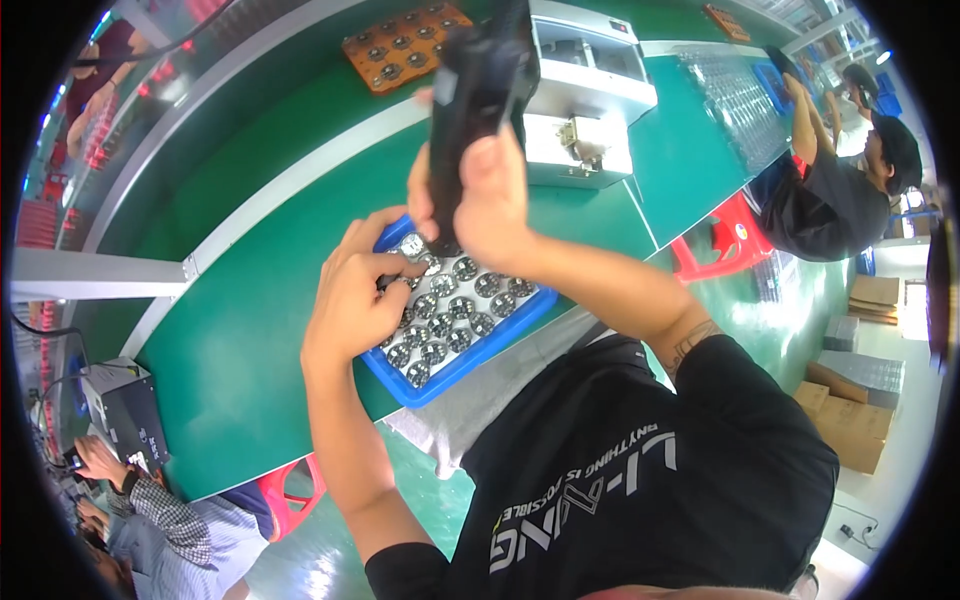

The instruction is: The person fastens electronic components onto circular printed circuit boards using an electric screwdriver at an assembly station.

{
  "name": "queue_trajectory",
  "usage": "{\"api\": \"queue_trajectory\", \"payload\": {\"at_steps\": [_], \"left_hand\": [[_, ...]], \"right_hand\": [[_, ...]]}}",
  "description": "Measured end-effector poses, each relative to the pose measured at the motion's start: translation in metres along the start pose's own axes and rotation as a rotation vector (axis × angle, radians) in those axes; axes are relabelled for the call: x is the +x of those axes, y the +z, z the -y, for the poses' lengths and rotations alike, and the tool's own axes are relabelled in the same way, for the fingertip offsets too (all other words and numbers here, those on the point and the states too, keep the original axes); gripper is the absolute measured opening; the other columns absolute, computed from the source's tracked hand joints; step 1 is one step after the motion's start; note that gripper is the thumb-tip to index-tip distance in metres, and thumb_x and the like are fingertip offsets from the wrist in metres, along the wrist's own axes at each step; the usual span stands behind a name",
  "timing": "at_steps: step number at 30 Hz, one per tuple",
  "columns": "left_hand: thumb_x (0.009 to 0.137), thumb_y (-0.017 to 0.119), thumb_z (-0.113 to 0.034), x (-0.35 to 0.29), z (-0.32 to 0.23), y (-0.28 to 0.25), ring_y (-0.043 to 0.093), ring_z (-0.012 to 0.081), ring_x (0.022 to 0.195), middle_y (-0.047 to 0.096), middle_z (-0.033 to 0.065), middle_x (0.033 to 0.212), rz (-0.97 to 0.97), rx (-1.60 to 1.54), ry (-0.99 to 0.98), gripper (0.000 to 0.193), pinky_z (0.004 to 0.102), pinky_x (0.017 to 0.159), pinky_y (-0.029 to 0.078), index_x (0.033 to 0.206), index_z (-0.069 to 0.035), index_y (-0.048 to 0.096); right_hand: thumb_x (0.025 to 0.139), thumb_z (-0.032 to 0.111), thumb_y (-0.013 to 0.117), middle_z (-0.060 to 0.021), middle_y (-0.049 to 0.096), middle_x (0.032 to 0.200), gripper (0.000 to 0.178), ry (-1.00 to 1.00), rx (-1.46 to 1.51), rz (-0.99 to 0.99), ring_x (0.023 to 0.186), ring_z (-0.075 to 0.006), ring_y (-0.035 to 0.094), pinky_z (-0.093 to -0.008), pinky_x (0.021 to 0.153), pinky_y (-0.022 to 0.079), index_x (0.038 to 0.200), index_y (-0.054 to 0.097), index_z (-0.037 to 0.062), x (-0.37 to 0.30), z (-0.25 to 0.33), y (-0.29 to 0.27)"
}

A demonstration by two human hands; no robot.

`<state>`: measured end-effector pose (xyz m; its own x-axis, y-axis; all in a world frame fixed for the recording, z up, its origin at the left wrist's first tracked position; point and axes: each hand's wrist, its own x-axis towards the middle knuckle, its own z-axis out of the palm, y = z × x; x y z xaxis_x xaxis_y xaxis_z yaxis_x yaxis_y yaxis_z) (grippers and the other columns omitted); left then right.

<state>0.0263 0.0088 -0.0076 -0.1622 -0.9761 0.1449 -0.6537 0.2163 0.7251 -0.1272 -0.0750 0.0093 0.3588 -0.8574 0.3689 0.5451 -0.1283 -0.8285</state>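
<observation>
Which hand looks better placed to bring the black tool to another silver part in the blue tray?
Probably the right hand: it grips the black tool over the blue tray, its lower end close to the silver parts. The left hand, at the tray's left side, lacks it.

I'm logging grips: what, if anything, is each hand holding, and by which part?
Right hand: black, elongated handheld tool, around its lower part. Left hand: hold hidden, cannot tell.

Red stools [728, 222] stand on glossy green floor [735, 335] beside a green-topped workbench [235, 370].
</observation>
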Motion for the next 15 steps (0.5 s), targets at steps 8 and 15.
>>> {"api": "queue_trajectory", "payload": {"at_steps": [8,15], "left_hand": [[0.065,0.058,0.0,0.003,-0.002,-0.005,0.06,0.0366,0.116,0.059,0.0146,0.137,0.034,-0.143,0.007,0.032,0.0428,0.094,0.051,0.091,0.0,0.076],[0.067,0.06,0.001,0.013,-0.007,-0.025,0.059,0.037,0.12,0.057,0.0186,0.137,0.049,-0.16,0.043,0.035,0.0456,0.097,0.05,0.099,-0.001,0.073]], "right_hand": [[0.095,0.076,0.025,-0.008,0.053,0.056,0.082,-0.413,-0.588,-0.149,0.041,-0.0151,0.049,-0.0274,0.041,0.04,0.124,0.041,0.0011,0.034,0.103,-0.096],[0.098,0.067,0.037,-0.0095,0.048,0.054,0.068,-0.844,0.235,0.37,0.039,-0.0175,0.047,-0.0284,0.039,0.039,0.117,0.042,0.0025,0.071,0.066,-0.129]]}}
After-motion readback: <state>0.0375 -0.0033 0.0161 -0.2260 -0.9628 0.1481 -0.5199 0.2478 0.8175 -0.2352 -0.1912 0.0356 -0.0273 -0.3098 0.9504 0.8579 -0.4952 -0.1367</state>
